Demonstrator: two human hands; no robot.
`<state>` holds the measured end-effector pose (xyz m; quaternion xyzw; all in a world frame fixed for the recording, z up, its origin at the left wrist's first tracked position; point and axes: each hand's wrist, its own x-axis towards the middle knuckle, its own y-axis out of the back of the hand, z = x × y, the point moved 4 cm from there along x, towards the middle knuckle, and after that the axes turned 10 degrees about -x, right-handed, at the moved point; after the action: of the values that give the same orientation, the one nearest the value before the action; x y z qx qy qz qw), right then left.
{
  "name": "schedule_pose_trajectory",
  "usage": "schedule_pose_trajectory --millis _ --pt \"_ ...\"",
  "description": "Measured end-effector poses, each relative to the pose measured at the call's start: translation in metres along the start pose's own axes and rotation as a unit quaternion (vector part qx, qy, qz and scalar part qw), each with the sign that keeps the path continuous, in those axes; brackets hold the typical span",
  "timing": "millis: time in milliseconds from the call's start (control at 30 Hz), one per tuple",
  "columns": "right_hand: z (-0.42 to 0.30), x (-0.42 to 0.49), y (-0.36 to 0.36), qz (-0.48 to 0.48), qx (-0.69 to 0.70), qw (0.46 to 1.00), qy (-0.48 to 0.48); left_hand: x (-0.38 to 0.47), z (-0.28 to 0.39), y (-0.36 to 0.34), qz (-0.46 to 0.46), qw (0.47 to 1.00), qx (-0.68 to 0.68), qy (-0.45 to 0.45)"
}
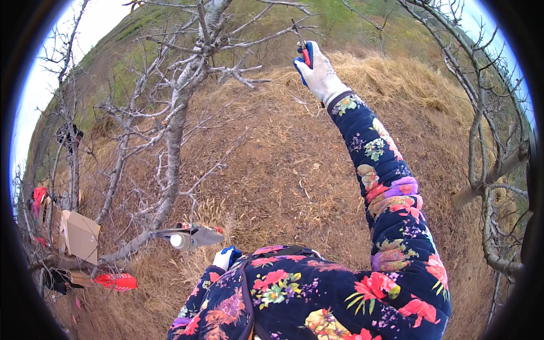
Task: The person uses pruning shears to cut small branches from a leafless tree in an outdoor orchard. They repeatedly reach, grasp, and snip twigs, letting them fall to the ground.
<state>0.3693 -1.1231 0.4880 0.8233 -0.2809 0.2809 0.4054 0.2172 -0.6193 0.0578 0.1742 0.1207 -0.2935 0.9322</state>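
My right hand [316, 68], in a white and blue work glove, is stretched far out ahead. It grips red-handled pruning shears [304, 52] whose dark tip points up among thin twigs. Left of the shears, bare grey branches [238, 44] spread from the trunk of a leafless tree [173, 144]. Low in front of my body is my left hand [228, 257], gloved the same way and partly hidden by my sleeve. Its fingers seem curled, but I cannot tell whether they hold anything. A white-capped container [187, 241] hangs by the tree near that hand.
An open cardboard box [80, 233] and a red plastic bag [117, 281] rest among the branches at lower left. More bare branches [480, 110] rise along the right edge. Dry grass [382, 80] and brown soil [272, 148] cover the slope.
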Motion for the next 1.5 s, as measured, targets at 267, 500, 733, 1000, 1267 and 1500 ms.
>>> schedule_pose_trajectory --millis 267,500,733,1000,1267,1500 --pt "0.009 0.000 0.002 0.002 0.003 0.998 -0.057 -0.008 0.007 -0.001 0.055 0.975 -0.173 0.130" --pt "0.031 -0.017 -0.022 0.006 0.456 0.865 -0.212 -0.017 0.027 -0.004 0.028 0.992 -0.090 0.083" --pt "0.008 -0.127 -0.065 -0.127 0.625 0.681 -0.360 0.011 0.110 -0.010 0.034 0.960 -0.252 0.116" --pt "-0.061 -0.210 -0.104 -0.167 0.636 0.615 -0.436 0.066 0.250 -0.059 -0.204 0.917 -0.342 0.038" --pt "-0.051 -0.232 -0.093 -0.119 0.660 0.613 -0.418 0.064 0.266 -0.092 -0.278 0.856 -0.431 0.062" --pt "-0.061 -0.245 -0.088 -0.113 0.642 0.613 -0.445 0.073 0.268 -0.095 -0.259 0.861 -0.433 0.064"
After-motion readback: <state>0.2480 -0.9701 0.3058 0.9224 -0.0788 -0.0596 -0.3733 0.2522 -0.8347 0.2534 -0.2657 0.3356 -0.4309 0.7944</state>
